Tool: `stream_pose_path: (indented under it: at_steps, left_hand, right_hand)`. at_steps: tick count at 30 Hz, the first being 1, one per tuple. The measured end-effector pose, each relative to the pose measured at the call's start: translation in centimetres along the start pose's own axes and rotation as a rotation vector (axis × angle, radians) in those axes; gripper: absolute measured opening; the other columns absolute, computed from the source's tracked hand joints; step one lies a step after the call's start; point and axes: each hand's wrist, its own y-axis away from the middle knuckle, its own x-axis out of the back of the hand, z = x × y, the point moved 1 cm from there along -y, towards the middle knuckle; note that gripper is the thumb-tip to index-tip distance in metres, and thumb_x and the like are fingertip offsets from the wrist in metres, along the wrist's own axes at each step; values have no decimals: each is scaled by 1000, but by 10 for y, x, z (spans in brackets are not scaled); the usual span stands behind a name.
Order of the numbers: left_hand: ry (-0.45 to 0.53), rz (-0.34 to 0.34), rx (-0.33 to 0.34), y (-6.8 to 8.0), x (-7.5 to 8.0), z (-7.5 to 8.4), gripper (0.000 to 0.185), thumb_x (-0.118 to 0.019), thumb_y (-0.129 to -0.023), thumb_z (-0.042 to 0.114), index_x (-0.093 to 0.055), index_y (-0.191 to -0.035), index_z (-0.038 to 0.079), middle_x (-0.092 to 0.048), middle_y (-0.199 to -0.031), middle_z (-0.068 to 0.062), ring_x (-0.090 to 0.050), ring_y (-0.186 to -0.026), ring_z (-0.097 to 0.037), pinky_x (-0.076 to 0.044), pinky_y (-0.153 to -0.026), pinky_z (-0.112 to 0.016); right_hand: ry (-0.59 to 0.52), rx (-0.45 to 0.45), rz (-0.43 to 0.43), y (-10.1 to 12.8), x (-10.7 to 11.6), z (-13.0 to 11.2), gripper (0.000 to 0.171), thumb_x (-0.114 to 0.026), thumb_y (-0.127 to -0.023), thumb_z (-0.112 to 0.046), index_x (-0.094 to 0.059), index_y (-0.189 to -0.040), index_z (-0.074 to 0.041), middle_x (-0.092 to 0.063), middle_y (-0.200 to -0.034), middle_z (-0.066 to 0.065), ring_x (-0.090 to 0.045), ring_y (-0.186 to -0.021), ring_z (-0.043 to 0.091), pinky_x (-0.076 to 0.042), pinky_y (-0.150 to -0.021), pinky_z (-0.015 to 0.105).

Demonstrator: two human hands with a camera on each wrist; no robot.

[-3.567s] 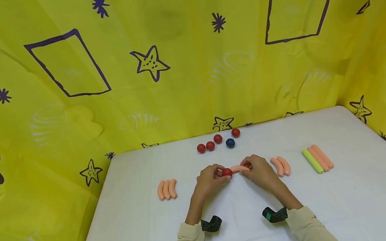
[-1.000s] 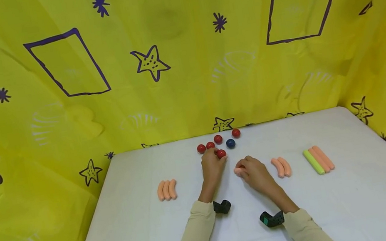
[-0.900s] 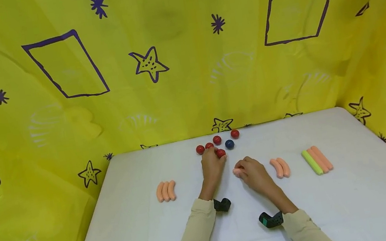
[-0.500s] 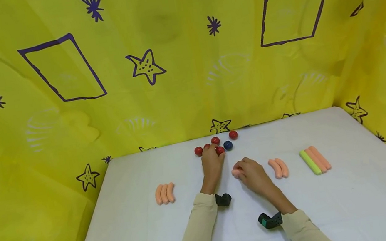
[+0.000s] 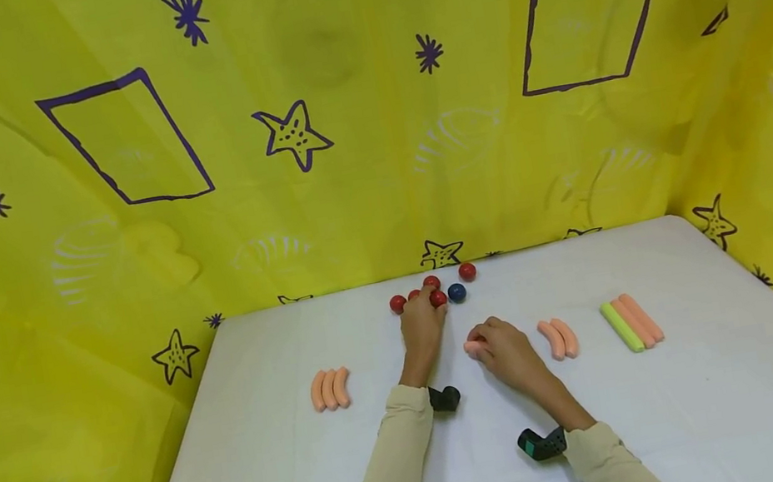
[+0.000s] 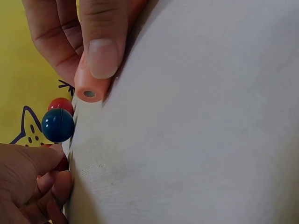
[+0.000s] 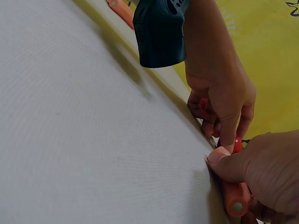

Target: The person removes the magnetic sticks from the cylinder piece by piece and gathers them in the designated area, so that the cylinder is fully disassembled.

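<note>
My left hand (image 5: 422,335) pinches a glossy red ball (image 5: 438,298) between thumb and fingers, low at the back of the table. Right beside it sits a blue ball (image 5: 457,293). Nearer the front, my right hand (image 5: 510,352) grips a short curved pink rod (image 5: 474,347) by thumb and fingers. In the left wrist view the rod (image 6: 91,88) shows a round metal disc in its end, and the right thumb lies along it. The left hand (image 6: 23,182) partly hides its ball there.
Other red balls (image 5: 398,303) cluster around the left hand, one (image 5: 467,271) farther back. Three curved orange rods (image 5: 330,390) lie left, two curved pink rods (image 5: 558,338) right. Beyond them are a green straight rod (image 5: 622,327) and pink straight rods (image 5: 642,318). A yellow curtain (image 5: 379,192) stands behind.
Earlier the red ball was against the pink rod's end; my left hand has carried it away to the back, among the other balls. My right hand keeps its grip on the rod, nearly still lately.
</note>
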Motion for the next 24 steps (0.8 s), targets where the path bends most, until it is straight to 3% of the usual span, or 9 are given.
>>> stream_pose_path:
  at_steps: [8,12,17,24]
  left_hand:
    - [27,10,-42,0,2,0,45,-71,-77,20,-58,-119,13,-66,-92,-8,-59,-69,-14,-50,-63,-27]
    - [32,14,-59,4,5,-1,44,-70,-78,22,-58,-119,12,-65,-84,-5,-54,-63,-12,-45,-57,-22]
    - [33,5,-69,13,12,0,33,-65,-83,23,-60,-113,10,-63,-81,-2,-51,-60,-11,-43,-55,-21]
    - [-33,-68,-72,31,29,-1,17,-61,-84,24,-64,-97,13,-57,-79,0,-52,-64,-13,-45,-54,-28]
  right_hand:
    - [8,0,20,-2,2,0,18,-64,-84,-28,-66,-90,-11,-55,-82,0,-49,-72,12,-43,-66,31]
    - [-9,-13,9,-1,2,-2,19,-64,-84,-28,-67,-89,-10,-56,-82,0,-50,-72,13,-44,-67,31]
    - [-37,-51,14,1,4,-3,19,-66,-82,-27,-67,-87,-8,-54,-77,-1,-48,-68,12,-42,-62,29]
    - [-49,-138,39,3,12,-1,17,-68,-80,-23,-66,-83,-7,-52,-68,1,-45,-61,12,-38,-56,26]
